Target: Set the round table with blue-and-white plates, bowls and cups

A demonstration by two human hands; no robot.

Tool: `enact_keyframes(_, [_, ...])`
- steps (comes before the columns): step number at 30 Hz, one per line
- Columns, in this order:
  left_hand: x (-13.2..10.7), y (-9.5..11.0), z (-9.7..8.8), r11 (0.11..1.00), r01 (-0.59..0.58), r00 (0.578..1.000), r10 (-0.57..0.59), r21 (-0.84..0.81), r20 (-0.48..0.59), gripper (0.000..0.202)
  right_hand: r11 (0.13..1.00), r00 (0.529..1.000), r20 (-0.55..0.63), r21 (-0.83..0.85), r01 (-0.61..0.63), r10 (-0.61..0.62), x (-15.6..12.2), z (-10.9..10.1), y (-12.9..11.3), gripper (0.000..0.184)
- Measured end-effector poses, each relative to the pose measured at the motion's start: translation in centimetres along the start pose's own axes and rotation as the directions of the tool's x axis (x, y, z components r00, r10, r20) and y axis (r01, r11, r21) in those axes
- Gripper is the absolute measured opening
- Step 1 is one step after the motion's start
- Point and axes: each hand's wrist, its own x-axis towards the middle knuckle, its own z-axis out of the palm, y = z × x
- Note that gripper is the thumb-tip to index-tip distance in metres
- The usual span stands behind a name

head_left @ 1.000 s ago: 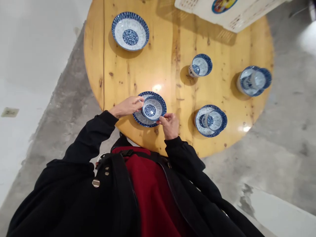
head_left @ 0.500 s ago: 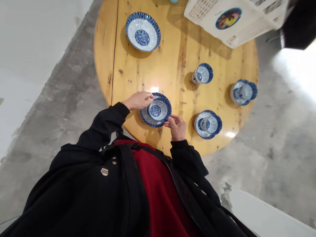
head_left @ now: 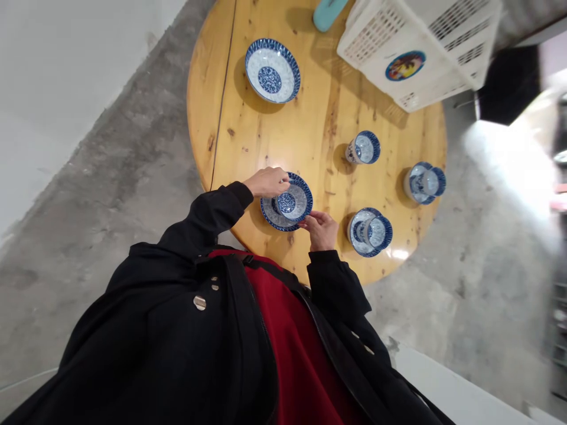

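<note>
A blue-and-white bowl [head_left: 297, 202] sits over a wider blue-and-white dish [head_left: 271, 216] near the table's front edge. My left hand [head_left: 270, 182] comes from the left, its fingers closed on the bowl's upper left rim. On the lower right side, my right hand [head_left: 322, 230] pinches the rim with thumb and fingers. Its fingertips are partly hidden, and whether they also touch the dish below I cannot tell. To the right of my right hand stands a bowl [head_left: 357, 243] with a cup [head_left: 377, 232] in it.
On the round wooden table [head_left: 305, 139] are a large bowl [head_left: 271, 74] at the back left, a lone cup [head_left: 367, 147], and another bowl [head_left: 415, 188] holding a cup [head_left: 429, 182] at the right. A white plastic basket [head_left: 381, 35] and a turquoise object [head_left: 326, 16] stand behind.
The view has shifted, showing more of the basket and turquoise object. Both hands stay at the bowl, which sits slightly farther right over the dish. My left hand now reaches further over its rim.
</note>
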Motion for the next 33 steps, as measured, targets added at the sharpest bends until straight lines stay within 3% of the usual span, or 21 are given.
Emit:
enact_keyframes(5, [0.0,-0.3,0.1,0.997,0.02,1.0,-0.021,-0.071,-0.013,0.025,0.999,0.999,-0.029,0.023,-0.034,0.034,0.1,0.5,0.0,0.023])
enact_keyframes(10, [-0.7,-0.5,-1.1,0.995,0.093,0.994,-0.095,-0.029,-0.057,0.033,0.986,0.994,0.004,0.125,-0.108,0.108,-0.3,0.8,-0.5,0.027])
enact_keyframes(15, [-1.4,-0.9,-2.6,0.981,0.157,0.976,-0.172,-0.114,-0.131,0.044,0.962,0.989,-0.052,0.247,-0.118,0.135,1.5,-0.8,-1.4,0.026])
enact_keyframes(19, [-1.7,-0.7,-2.4,0.952,0.199,0.961,-0.237,-0.232,-0.146,0.045,0.94,0.969,-0.146,0.31,-0.145,0.198,6.1,-3.1,-2.2,0.015])
enact_keyframes(24, [-1.2,-0.1,-1.8,0.94,0.243,0.946,-0.284,-0.241,-0.154,0.044,0.911,0.941,-0.192,0.362,-0.196,0.279,14.9,-4.8,-3.1,0.014])
enact_keyframes(29, [0.9,1.2,-1.8,0.928,0.28,0.931,-0.325,-0.245,-0.164,0.041,0.876,0.921,-0.182,0.414,-0.245,0.344,22.7,-4.5,-4.0,0.013])
enact_keyframes(33, [3.6,2.0,-1.5,0.939,0.277,0.941,-0.308,-0.205,-0.139,0.037,0.886,0.921,-0.174,0.381,-0.264,0.349,26.8,-3.3,-3.8,0.01])
